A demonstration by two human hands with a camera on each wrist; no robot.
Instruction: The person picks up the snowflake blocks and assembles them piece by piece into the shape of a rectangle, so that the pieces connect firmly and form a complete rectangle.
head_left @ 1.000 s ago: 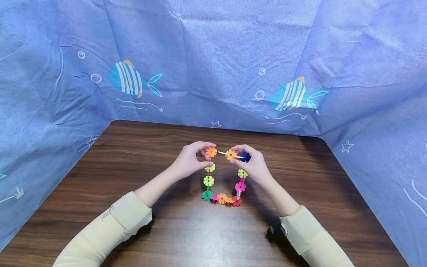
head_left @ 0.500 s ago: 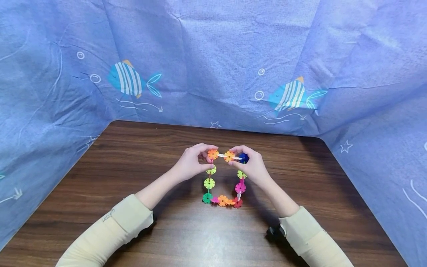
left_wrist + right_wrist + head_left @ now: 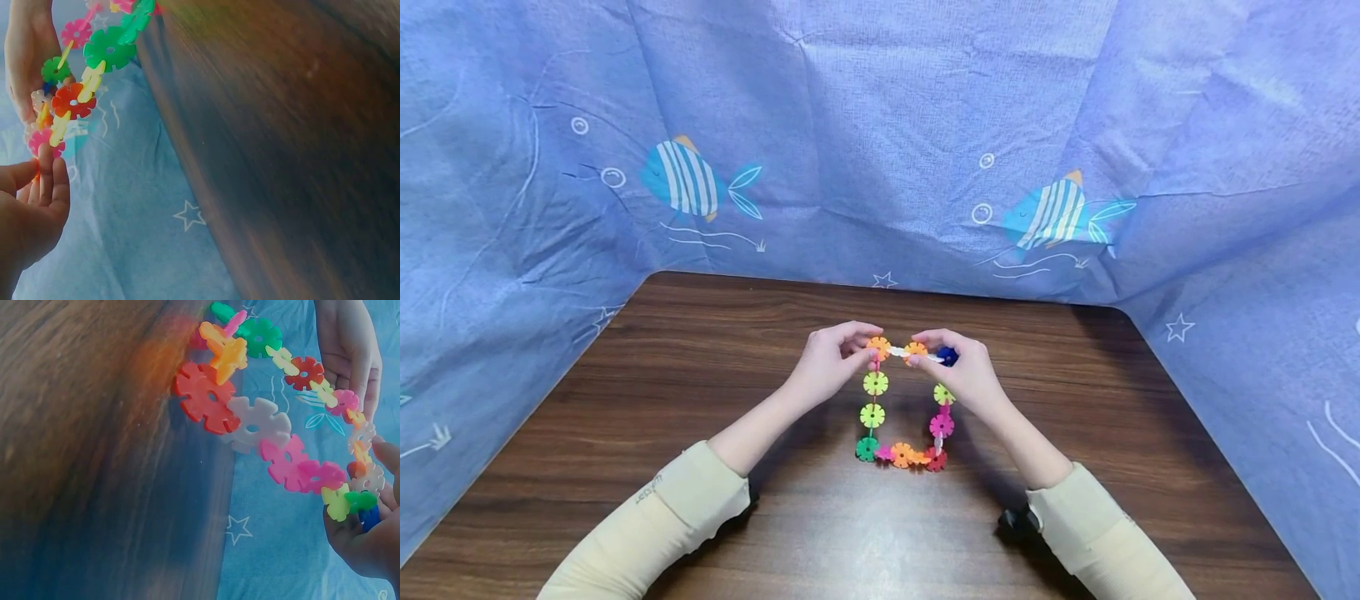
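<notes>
Colourful notched plastic discs, interlocked edge to edge, form a roughly rectangular ring (image 3: 872,415) held up over the table. My left hand (image 3: 829,365) pinches the orange disc (image 3: 878,347) at the ring's far left corner between thumb and fingers. A white disc (image 3: 897,352) bridges it to another orange disc (image 3: 915,350), which my right hand (image 3: 964,371) pinches. Beside the right fingers sits a dark blue disc (image 3: 948,357), partly covered. Green (image 3: 111,49) and red (image 3: 206,398) discs mark the near corners. In the right wrist view a pink disc (image 3: 287,462) shows along one side.
The brown wood-grain table (image 3: 790,517) runs back to a blue cloth backdrop (image 3: 880,150) printed with fish. More cloth hangs at both sides. Pale sleeves (image 3: 700,492) cover the forearms, with a dark device (image 3: 1019,523) under the right cuff.
A gap between the white disc and the left orange disc has closed; they now join. My left thumb has shifted up onto that orange disc, and the ring has dropped slightly towards me.
</notes>
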